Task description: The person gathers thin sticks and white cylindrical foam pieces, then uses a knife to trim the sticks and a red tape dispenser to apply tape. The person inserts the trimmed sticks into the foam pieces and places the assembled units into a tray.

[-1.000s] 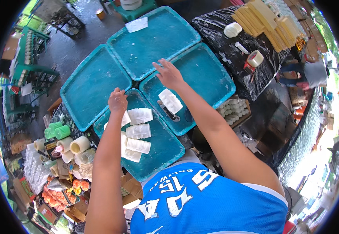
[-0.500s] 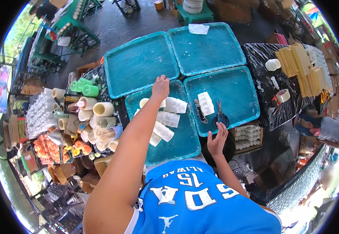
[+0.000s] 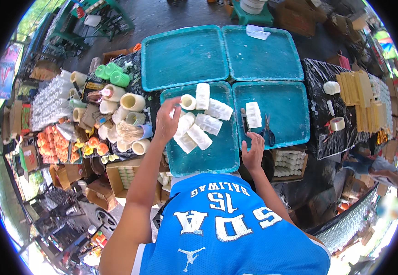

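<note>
My left hand hovers over the left rim of the near-left teal tray, fingers bent and apart, with nothing visible in them. Nearest to it are a hollow white tube and a white bumpy cylinder. Several similar cylinders lie loosely grouped there, one of them a white cylinder at the tray's far side. At the front rim of the near-right tray, my right hand is open, fingers spread. Just beyond its fingertips are a utility knife, dark-handled scissors and another white piece.
Two more teal trays adjoin at the far side, one with a white paper on its rim. Cream moulds and orange pieces crowd the left. At right, a black-covered table holds tape and yellowish slabs.
My left hand has drawn back leftward from the tray's far side, uncovering a white cylinder there. My right hand has shifted slightly toward the utility knife. The whole view has shifted too.
</note>
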The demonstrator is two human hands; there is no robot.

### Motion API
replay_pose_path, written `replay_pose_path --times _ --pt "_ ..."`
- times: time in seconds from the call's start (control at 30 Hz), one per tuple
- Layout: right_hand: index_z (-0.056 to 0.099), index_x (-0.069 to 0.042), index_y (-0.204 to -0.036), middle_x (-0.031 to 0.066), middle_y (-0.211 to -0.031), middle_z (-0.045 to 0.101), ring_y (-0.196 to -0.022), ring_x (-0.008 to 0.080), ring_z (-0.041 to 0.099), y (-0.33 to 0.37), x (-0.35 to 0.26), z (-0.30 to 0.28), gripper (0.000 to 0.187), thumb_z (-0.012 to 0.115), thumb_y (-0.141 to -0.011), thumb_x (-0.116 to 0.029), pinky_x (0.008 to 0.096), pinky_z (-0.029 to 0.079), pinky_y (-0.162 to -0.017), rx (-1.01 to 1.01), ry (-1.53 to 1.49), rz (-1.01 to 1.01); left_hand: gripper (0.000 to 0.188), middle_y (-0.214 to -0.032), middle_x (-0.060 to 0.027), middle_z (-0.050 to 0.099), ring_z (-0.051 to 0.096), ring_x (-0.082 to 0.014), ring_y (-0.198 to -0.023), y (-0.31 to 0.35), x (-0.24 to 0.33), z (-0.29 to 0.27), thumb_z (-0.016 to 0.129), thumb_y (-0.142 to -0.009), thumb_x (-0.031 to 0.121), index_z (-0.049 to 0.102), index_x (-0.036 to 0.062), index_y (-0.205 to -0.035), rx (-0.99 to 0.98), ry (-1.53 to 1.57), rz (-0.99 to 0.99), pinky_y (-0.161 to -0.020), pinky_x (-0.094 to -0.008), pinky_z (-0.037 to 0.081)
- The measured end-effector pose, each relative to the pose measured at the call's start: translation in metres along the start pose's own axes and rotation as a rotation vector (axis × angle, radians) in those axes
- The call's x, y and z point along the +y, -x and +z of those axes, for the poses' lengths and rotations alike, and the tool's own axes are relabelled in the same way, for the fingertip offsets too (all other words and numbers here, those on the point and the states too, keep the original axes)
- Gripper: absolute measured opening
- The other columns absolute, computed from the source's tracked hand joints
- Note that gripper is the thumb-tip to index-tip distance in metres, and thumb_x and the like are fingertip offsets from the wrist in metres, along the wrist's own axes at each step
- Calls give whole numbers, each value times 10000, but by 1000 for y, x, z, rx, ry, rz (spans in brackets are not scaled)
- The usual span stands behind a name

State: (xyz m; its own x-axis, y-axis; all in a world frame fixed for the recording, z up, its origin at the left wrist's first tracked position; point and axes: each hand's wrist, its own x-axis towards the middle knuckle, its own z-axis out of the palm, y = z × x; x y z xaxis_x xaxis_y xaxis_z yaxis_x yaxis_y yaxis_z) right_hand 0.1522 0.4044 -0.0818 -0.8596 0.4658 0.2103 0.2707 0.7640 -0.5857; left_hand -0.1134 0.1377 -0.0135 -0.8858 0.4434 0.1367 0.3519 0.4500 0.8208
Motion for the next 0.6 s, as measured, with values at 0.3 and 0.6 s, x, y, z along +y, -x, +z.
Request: replay_pose_path --times 0.3,0.6 --pt "644 -51 -1304 166 -1278 660 -1240 387 604 -65 -43 44 382 717 -946 -162 510 483 -1031 -250 -4 -215 384 -1306 -213 633 639 -353 -1108 212 -66 3 671 -990 117 623 -20 -1346 133 -134 -578 -985 -444 525" --pt "543 -43 -1432 163 -1357 627 -1319 389 578 -128 -26 94 595 768 -929 -267 516 471 -1101 -490 256 -123 673 -1429 -286 627 631 -426 -1273 245 -111 38 700 -989 280 496 -68 -1526 -57 -196 -748 -1140 -491 468"
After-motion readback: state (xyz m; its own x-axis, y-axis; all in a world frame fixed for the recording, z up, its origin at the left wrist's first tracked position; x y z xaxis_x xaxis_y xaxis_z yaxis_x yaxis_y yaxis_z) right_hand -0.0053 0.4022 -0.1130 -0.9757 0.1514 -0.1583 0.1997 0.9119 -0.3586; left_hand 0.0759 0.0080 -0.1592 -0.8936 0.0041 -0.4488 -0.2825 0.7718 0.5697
